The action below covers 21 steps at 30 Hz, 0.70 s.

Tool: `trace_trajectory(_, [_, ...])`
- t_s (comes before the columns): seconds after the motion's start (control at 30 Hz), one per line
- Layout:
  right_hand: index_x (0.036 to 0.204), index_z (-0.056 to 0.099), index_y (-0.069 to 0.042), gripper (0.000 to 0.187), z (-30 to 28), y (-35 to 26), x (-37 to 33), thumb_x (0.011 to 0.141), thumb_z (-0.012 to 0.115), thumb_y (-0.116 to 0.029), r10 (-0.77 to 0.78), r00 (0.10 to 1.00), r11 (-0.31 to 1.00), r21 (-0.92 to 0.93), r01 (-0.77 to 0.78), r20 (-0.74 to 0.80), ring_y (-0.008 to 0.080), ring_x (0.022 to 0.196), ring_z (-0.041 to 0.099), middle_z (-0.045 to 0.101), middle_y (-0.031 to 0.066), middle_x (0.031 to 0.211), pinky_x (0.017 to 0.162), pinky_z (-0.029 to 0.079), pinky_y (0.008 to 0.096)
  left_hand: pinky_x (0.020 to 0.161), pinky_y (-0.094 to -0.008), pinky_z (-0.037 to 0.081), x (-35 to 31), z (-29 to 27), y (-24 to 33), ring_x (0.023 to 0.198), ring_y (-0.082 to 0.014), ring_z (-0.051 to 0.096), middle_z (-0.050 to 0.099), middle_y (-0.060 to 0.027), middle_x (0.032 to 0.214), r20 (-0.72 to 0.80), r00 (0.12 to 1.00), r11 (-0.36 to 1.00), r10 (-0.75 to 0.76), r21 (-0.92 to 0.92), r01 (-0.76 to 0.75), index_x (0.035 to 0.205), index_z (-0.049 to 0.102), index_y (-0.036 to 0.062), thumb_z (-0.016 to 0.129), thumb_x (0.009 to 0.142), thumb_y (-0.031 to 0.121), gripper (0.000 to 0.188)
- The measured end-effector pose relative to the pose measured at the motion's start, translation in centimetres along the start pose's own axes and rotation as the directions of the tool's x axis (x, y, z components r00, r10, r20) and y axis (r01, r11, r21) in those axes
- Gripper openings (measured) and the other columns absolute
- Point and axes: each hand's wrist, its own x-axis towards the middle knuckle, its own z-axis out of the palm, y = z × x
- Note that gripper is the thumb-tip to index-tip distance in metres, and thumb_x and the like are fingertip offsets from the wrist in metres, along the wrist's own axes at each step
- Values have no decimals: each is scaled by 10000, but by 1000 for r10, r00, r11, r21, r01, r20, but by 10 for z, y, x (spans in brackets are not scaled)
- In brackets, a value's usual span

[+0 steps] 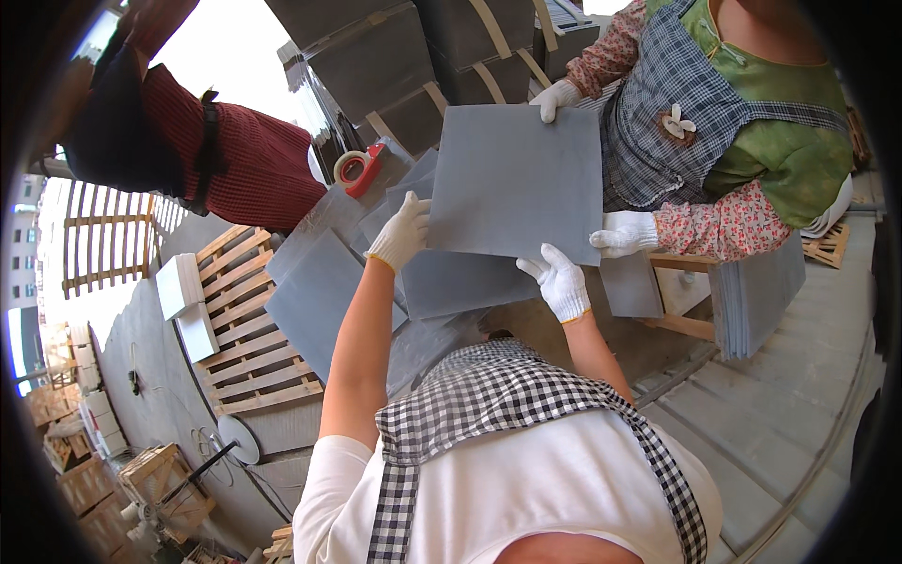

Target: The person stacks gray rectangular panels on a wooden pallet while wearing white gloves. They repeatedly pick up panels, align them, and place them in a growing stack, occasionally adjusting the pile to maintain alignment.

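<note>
A large square grey tile (517,179) is held up between me and a co-worker opposite. My left hand (404,231), in a white knit glove, grips the tile's left edge. At the near edge, my gloved right hand (562,285) has its fingers spread, close to or just touching the tile. The co-worker's gloved hands hold the tile too: one hand (558,99) at the far edge, the other hand (624,234) at the near right corner. Below it lie more grey tiles (460,285), overlapping on the work surface.
A red tape dispenser (362,171) sits beyond my left hand. Another person in a dark red garment (249,160) stands at the far left. Wooden pallets (249,324) lie left. Upright tiles (756,296) lean at the right, and large dark stacks with straps (376,70) stand behind.
</note>
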Motion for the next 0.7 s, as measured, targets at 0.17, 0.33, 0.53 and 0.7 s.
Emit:
trace_trajectory(0.17, [1183, 616, 30, 274, -24, -3, -41, 915, 627, -25, 91, 995, 989, -110, -95, -40, 316, 1048, 675, 652, 151, 1131, 849, 625, 479, 1099, -413, 395, -17, 60, 21, 1336, -278, 480, 556, -171, 1401, -220, 964, 989, -147, -57, 138, 1356, 565, 3, 564, 976, 538, 657])
trace_trajectory(0.33, [1284, 564, 34, 396, -13, -14, -70, 899, 628, -34, 80, 997, 972, -219, -83, -22, 315, 1072, 672, 664, 157, 1137, 803, 637, 473, 1050, -419, 404, 3, 42, -48, 1242, -299, 539, 567, -204, 1382, -508, 851, 991, -134, -72, 113, 1342, 570, -74, 717, 899, 440, 695])
trace_trajectory(0.53, [1270, 584, 32, 376, -23, -8, -95, 906, 624, -54, 159, 985, 965, -202, -168, -63, 276, 1086, 662, 667, 140, 1140, 978, 547, 443, 767, -389, 551, -45, 40, -102, 869, -231, 666, 691, -125, 1039, -631, 764, 985, -139, -168, 40, 1154, 645, -74, 735, 917, 314, 463])
trace_trajectory(0.7, [1172, 634, 3, 292, -26, -7, -86, 885, 655, -47, 75, 992, 986, -142, -89, -99, 214, 1047, 662, 668, 80, 1133, 910, 538, 369, 788, -374, 480, -71, 52, -127, 846, -189, 566, 644, -81, 977, -646, 745, 956, -165, -290, -40, 1152, 646, -72, 746, 893, 383, 532])
